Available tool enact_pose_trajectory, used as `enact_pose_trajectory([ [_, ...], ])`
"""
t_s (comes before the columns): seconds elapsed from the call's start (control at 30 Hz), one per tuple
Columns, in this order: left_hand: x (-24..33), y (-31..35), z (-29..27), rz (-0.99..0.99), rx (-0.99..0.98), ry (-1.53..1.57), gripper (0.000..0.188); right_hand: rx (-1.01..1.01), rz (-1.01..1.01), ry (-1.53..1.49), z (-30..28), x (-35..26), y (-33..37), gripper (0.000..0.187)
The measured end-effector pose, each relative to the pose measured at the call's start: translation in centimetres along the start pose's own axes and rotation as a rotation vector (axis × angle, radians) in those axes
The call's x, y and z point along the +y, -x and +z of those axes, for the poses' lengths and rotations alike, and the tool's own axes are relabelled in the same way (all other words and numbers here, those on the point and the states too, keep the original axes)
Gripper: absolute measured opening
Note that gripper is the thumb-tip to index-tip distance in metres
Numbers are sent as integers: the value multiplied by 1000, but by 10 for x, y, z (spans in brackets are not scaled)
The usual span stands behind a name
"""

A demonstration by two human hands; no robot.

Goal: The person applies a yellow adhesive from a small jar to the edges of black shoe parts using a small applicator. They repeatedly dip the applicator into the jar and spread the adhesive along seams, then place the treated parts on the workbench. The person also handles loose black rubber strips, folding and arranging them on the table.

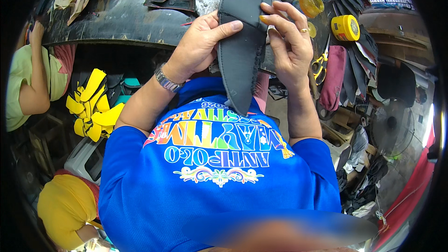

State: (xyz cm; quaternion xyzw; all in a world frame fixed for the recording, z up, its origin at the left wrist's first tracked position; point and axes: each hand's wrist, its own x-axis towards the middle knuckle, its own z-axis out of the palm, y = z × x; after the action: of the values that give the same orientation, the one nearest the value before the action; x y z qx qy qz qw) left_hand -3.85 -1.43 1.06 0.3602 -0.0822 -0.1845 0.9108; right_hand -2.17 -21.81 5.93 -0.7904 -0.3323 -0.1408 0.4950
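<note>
A black leather shoe upper (pixel 242 46), with stitched seams and a jagged, gathered right edge, hangs upright in front of my chest. My left hand (pixel 200 42) is closed on its left side, the thumb lying across the face and the other fingers hidden behind. At the upper's right edge, my right hand (pixel 291 42) has bent, parted fingers; two fingertips touch the leather near the top, while the thumb stands a little apart. One of those fingertips looks yellowish. Just beyond this hand, an open jar of amber glue (pixel 310 6) stands on the dark worktable (pixel 121 18).
Black leather pieces (pixel 172 1) lie along the table's far side. To the right are a yellow tub (pixel 345 28), yellow-handled scissors (pixel 319 67), a maroon cloth roll (pixel 333 77) and a fan (pixel 392 126). Yellow cut pieces (pixel 93 105) are heaped at left, near another person in light green (pixel 32 79).
</note>
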Motion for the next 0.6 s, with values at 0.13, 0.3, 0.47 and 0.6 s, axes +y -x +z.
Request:
enact_pose_trajectory([
  [0.13,-4,-1,-1,35,23,33,29,16,33,4,0,-2,2,30],
  [0.3,-6,-2,1,50,40,41,29,12,8,26,4,-1,2,31],
  [0.47,-5,-3,4,56,44,46,26,-1,17,47,4,-2,5,37],
  [0.6,-4,-3,4,52,24,32,26,-9,-7,90,5,-2,8,42],
])
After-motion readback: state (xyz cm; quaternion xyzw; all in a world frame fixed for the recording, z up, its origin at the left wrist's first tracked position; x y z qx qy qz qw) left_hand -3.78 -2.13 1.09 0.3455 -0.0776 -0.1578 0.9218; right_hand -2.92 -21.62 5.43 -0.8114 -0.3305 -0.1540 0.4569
